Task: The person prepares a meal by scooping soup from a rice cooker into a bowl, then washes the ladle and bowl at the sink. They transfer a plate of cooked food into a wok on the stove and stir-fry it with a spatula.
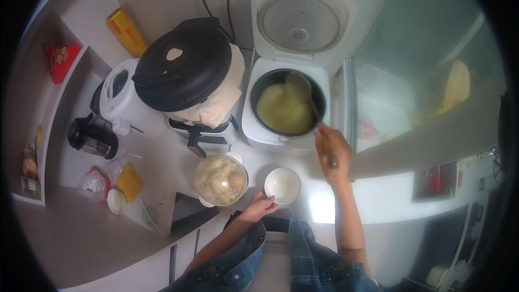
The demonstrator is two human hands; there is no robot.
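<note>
My right hand (333, 152) grips the wooden handle of a ladle (302, 85), whose bowl is over the dark inner pot of a rice cooker (263, 136). Yellowish porridge or soup (279, 111) fills the lower part of the pot, and the cooker's lid (300, 20) stands raised behind. My left hand (259, 207) holds the near left rim of a small white bowl (283, 185) with a little pale liquid in it. Left of this bowl is a round container (221, 179) under a clear lid, with pale food and an egg-like thing inside.
A large black pan-shaped lid (182, 65) rests on cloth atop an appliance with a handle (196, 144). Further left are a white appliance (129, 97), a glass press jug (93, 138) and packets (129, 181). A glass panel (405, 69) bounds the right side.
</note>
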